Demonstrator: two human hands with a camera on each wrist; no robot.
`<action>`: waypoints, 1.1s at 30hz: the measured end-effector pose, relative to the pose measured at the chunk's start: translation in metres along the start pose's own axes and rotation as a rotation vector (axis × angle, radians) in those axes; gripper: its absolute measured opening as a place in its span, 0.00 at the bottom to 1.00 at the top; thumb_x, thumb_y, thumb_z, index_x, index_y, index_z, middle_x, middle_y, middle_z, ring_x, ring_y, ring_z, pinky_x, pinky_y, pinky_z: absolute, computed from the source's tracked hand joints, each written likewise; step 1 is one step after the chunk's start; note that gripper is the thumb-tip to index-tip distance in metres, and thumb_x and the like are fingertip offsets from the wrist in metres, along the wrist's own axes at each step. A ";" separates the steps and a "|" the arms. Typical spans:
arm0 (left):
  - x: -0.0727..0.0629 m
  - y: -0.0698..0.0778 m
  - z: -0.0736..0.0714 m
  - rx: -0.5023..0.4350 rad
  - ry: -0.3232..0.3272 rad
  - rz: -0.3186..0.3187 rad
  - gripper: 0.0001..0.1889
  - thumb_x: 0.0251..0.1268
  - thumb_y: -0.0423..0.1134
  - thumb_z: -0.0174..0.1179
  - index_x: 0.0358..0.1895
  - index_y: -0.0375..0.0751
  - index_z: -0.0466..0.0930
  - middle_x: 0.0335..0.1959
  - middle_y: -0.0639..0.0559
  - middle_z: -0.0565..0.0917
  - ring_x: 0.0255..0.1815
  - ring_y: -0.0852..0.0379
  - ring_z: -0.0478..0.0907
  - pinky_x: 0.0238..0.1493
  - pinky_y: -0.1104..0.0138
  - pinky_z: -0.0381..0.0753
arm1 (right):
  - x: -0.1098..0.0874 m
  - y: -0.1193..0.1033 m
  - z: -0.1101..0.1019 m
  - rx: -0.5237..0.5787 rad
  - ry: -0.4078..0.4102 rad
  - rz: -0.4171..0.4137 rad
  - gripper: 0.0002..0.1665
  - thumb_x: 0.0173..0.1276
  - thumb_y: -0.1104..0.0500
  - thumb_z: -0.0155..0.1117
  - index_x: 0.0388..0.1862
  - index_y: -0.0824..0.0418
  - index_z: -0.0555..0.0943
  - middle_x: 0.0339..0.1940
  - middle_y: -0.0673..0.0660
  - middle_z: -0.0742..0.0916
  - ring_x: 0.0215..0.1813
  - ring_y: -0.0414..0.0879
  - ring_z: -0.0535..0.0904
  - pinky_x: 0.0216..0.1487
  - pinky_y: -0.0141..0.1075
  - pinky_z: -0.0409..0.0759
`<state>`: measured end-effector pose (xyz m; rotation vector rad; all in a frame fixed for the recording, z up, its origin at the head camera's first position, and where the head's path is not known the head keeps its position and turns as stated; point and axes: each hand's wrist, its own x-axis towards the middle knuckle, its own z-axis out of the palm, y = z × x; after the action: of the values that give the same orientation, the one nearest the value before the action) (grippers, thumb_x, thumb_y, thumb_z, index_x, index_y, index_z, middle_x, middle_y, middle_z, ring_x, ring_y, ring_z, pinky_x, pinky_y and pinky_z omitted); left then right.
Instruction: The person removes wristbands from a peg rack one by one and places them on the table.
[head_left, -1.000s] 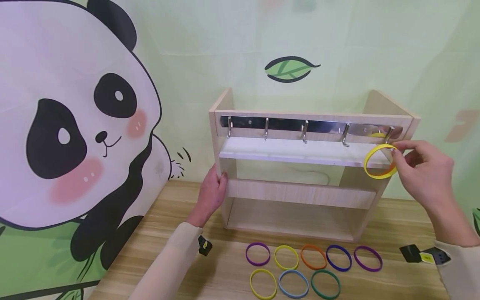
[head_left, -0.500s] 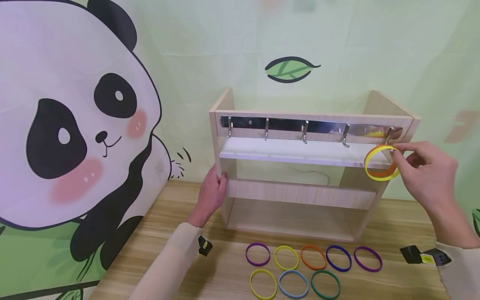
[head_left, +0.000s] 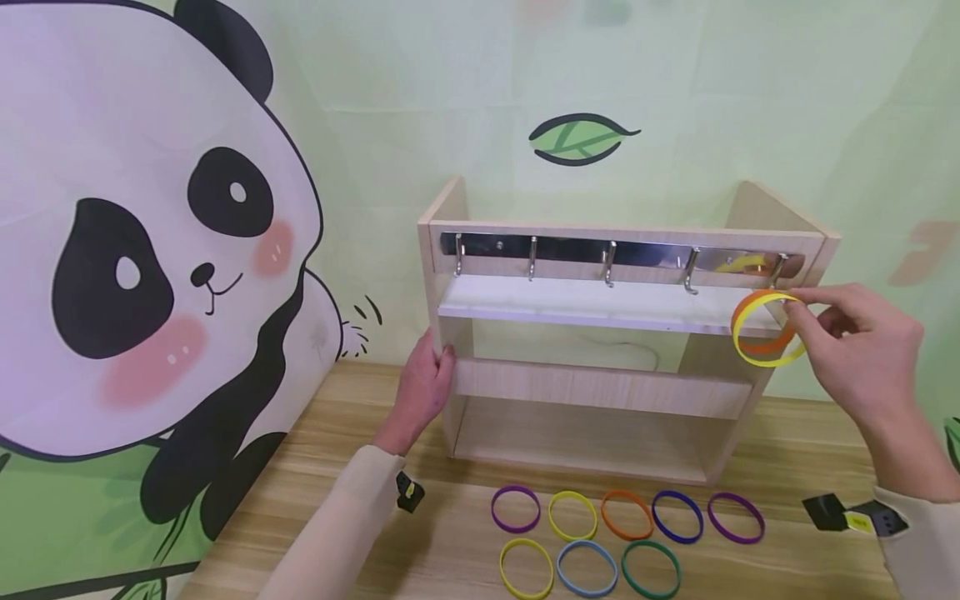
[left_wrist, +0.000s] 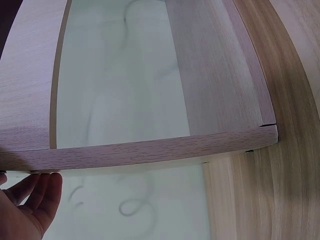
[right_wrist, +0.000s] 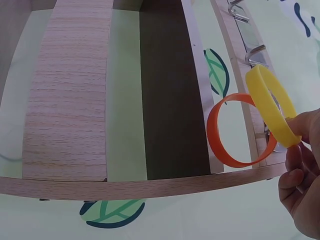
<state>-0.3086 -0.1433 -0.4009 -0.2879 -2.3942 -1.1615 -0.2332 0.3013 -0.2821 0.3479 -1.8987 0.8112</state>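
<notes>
My right hand [head_left: 862,350] pinches a yellow wristband [head_left: 780,363] between thumb and fingertips, in front of the rightmost hook [head_left: 778,265]. Just behind it an orange wristband [right_wrist: 214,134] appears to hang at that hook; the yellow band and my fingers cover the contact. The right wrist view shows the two bands apart at the left and overlapping at the right. My left hand [head_left: 426,379] grips the left side panel of the wooden rack [head_left: 600,385], thumb at its front edge. In the left wrist view, its fingers [left_wrist: 49,197] touch the panel.
A metal strip [head_left: 570,248] with several hooks runs across the rack's top, above a white shelf [head_left: 555,300]. On the wooden table [head_left: 435,542] before it lie several bands, among them a light blue wristband [head_left: 560,575] and a green wristband [head_left: 626,575]. A panda-printed wall stands at left.
The right hand has shifted slightly right and down with the yellow wristband, turning it so more of the orange wristband shows behind. The left hand stays at the rack's side.
</notes>
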 end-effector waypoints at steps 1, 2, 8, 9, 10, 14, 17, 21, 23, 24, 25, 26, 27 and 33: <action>0.000 0.000 0.000 0.000 -0.001 -0.001 0.25 0.82 0.40 0.45 0.74 0.29 0.67 0.65 0.30 0.79 0.64 0.34 0.79 0.64 0.39 0.81 | 0.000 -0.001 0.000 0.002 0.000 -0.001 0.09 0.62 0.74 0.71 0.42 0.77 0.90 0.34 0.14 0.75 0.29 0.18 0.66 0.35 0.14 0.63; 0.000 0.000 0.000 0.000 -0.002 -0.001 0.26 0.82 0.40 0.45 0.74 0.29 0.67 0.65 0.30 0.79 0.64 0.34 0.79 0.64 0.39 0.81 | 0.000 -0.002 -0.001 0.000 -0.001 -0.003 0.09 0.63 0.74 0.71 0.42 0.77 0.89 0.34 0.14 0.75 0.29 0.18 0.66 0.35 0.14 0.63; 0.000 -0.001 0.000 0.000 0.005 0.012 0.25 0.81 0.40 0.45 0.73 0.28 0.68 0.64 0.29 0.79 0.64 0.34 0.79 0.64 0.38 0.81 | -0.002 -0.004 -0.004 -0.001 -0.007 -0.038 0.09 0.63 0.73 0.71 0.41 0.76 0.90 0.34 0.15 0.75 0.30 0.18 0.65 0.34 0.15 0.63; 0.000 -0.001 0.001 -0.001 0.008 0.015 0.25 0.81 0.40 0.45 0.73 0.28 0.68 0.64 0.29 0.79 0.64 0.34 0.79 0.64 0.38 0.81 | -0.002 -0.004 -0.004 0.002 -0.007 -0.044 0.08 0.63 0.73 0.71 0.41 0.76 0.90 0.34 0.15 0.75 0.29 0.18 0.65 0.34 0.15 0.63; 0.000 -0.002 0.001 -0.001 0.010 0.018 0.26 0.81 0.40 0.45 0.73 0.28 0.68 0.64 0.29 0.79 0.64 0.34 0.79 0.64 0.38 0.80 | -0.002 -0.004 -0.005 0.004 -0.009 -0.051 0.08 0.63 0.74 0.71 0.41 0.76 0.90 0.34 0.15 0.75 0.29 0.18 0.65 0.34 0.15 0.63; 0.001 -0.005 0.002 -0.004 0.017 0.027 0.25 0.80 0.40 0.45 0.72 0.28 0.69 0.63 0.29 0.80 0.63 0.34 0.79 0.63 0.38 0.81 | -0.004 -0.003 -0.006 0.025 -0.008 -0.064 0.08 0.62 0.75 0.70 0.40 0.77 0.89 0.34 0.16 0.76 0.29 0.19 0.65 0.34 0.15 0.63; 0.001 -0.004 0.003 -0.002 0.015 0.025 0.25 0.80 0.40 0.45 0.73 0.28 0.69 0.63 0.29 0.80 0.63 0.34 0.80 0.62 0.38 0.81 | -0.007 -0.004 -0.007 0.036 -0.004 -0.067 0.08 0.61 0.75 0.69 0.38 0.77 0.89 0.34 0.17 0.77 0.29 0.19 0.66 0.33 0.16 0.62; 0.001 -0.003 0.002 -0.002 0.011 0.023 0.25 0.81 0.40 0.45 0.73 0.28 0.68 0.64 0.29 0.80 0.63 0.34 0.79 0.63 0.39 0.81 | -0.011 -0.004 -0.007 0.037 0.000 -0.084 0.07 0.59 0.75 0.69 0.36 0.76 0.90 0.33 0.18 0.76 0.30 0.18 0.66 0.34 0.16 0.62; 0.001 -0.003 0.001 -0.003 0.011 0.023 0.25 0.81 0.40 0.45 0.73 0.28 0.68 0.63 0.29 0.80 0.63 0.34 0.79 0.63 0.39 0.81 | -0.014 -0.004 -0.007 0.036 -0.004 -0.097 0.07 0.58 0.74 0.70 0.35 0.75 0.90 0.34 0.18 0.76 0.30 0.18 0.66 0.34 0.15 0.62; 0.001 -0.003 0.001 -0.004 0.012 0.025 0.25 0.81 0.40 0.45 0.73 0.28 0.68 0.63 0.29 0.80 0.63 0.34 0.79 0.63 0.39 0.81 | -0.015 -0.004 -0.007 0.042 -0.006 -0.103 0.06 0.58 0.73 0.70 0.34 0.75 0.89 0.33 0.18 0.76 0.30 0.18 0.66 0.34 0.15 0.62; 0.000 -0.003 0.001 -0.005 0.012 0.026 0.25 0.81 0.40 0.45 0.73 0.28 0.68 0.63 0.29 0.80 0.63 0.34 0.79 0.63 0.39 0.81 | -0.017 -0.003 -0.007 0.042 -0.011 -0.111 0.07 0.60 0.70 0.70 0.34 0.75 0.89 0.33 0.18 0.76 0.30 0.17 0.66 0.35 0.15 0.62; 0.000 -0.003 0.001 -0.005 0.013 0.027 0.26 0.81 0.40 0.45 0.73 0.28 0.68 0.63 0.29 0.80 0.63 0.34 0.79 0.63 0.39 0.81 | -0.019 -0.003 -0.007 0.050 -0.013 -0.117 0.10 0.63 0.66 0.70 0.33 0.75 0.89 0.32 0.19 0.76 0.30 0.17 0.67 0.35 0.15 0.63; 0.000 -0.003 0.001 -0.007 0.013 0.028 0.26 0.81 0.40 0.45 0.74 0.28 0.68 0.63 0.29 0.80 0.63 0.34 0.79 0.64 0.39 0.81 | -0.020 -0.003 -0.007 0.056 -0.015 -0.122 0.15 0.67 0.60 0.71 0.33 0.75 0.89 0.31 0.19 0.76 0.30 0.17 0.67 0.35 0.15 0.63; 0.000 -0.002 0.001 -0.012 0.011 0.033 0.25 0.81 0.39 0.46 0.74 0.28 0.68 0.63 0.29 0.80 0.63 0.34 0.80 0.64 0.40 0.80 | -0.030 -0.002 -0.008 0.070 -0.038 -0.142 0.35 0.72 0.39 0.66 0.31 0.73 0.89 0.28 0.23 0.76 0.29 0.18 0.66 0.35 0.14 0.64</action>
<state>-0.3099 -0.1440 -0.4031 -0.3231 -2.3650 -1.1607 -0.2130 0.3022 -0.3059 0.5386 -1.8606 0.7813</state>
